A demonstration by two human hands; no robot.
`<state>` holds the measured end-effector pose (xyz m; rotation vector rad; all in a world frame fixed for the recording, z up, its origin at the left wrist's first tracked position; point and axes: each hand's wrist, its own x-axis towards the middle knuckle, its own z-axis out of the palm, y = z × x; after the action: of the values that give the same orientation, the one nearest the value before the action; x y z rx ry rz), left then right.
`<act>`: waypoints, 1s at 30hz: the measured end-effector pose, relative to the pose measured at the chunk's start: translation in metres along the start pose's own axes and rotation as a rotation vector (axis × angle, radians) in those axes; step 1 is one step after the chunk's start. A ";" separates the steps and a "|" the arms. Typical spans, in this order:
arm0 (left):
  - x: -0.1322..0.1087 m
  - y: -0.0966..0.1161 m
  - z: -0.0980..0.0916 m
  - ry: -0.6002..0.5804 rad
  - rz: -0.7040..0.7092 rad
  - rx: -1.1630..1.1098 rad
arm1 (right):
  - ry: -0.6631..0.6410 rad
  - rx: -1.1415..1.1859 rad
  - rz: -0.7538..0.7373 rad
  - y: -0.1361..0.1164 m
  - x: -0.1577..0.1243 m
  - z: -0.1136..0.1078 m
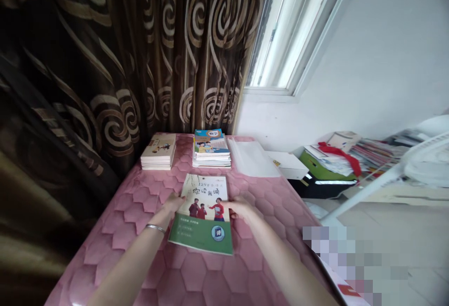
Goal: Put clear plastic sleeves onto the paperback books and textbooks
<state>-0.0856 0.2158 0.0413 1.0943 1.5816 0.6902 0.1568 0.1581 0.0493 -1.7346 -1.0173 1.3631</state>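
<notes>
A green and cream book with Chinese writing and children on its cover lies flat on the pink quilted surface. My left hand grips its left edge, a thin bracelet on that wrist. My right hand grips its right edge, fingers curled onto the cover. Both hands hold the book at mid-height. Behind it stand two piles: a colourful stack of books and a pale stack of books further left.
A clear plastic sleeve lies at the back right of the pink surface. A dark swirl-patterned curtain hangs behind and left. To the right are a white box, a green box with papers, and a window.
</notes>
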 end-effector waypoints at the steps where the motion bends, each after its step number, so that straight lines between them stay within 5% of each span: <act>1: 0.000 -0.001 0.000 -0.008 -0.002 -0.018 | 0.003 -0.011 0.002 0.000 -0.002 0.000; 8: -0.017 -0.004 0.006 -0.080 0.051 -0.264 | -0.067 0.419 -0.271 0.005 -0.023 0.010; 10: -0.022 -0.002 0.013 -0.121 0.082 -0.342 | -0.008 0.374 -0.340 -0.004 -0.031 0.008; 14: -0.027 0.016 0.024 -0.218 0.128 -0.434 | 0.126 -0.025 -0.642 -0.047 -0.057 -0.013; 17: -0.027 0.043 0.014 -0.325 0.093 -0.463 | 0.344 -0.495 -0.869 -0.077 -0.083 -0.024; 19: -0.027 0.060 -0.002 -0.564 0.029 -0.564 | 0.389 -0.839 -1.060 -0.081 -0.097 -0.021; 21: -0.025 0.067 -0.017 -0.595 0.051 -0.601 | 0.367 -1.132 -1.278 -0.068 -0.103 -0.013; 24: -0.022 0.057 -0.025 -0.453 0.033 -0.466 | 0.309 -1.397 -1.489 -0.024 -0.099 0.002; 30: -0.019 0.015 -0.002 -0.239 0.026 -0.284 | 0.220 -1.459 -1.510 0.056 -0.075 0.021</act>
<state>-0.0825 0.2045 0.0627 0.9491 1.2263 0.7466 0.1347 0.0673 0.0277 -0.9945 -2.5956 -0.7393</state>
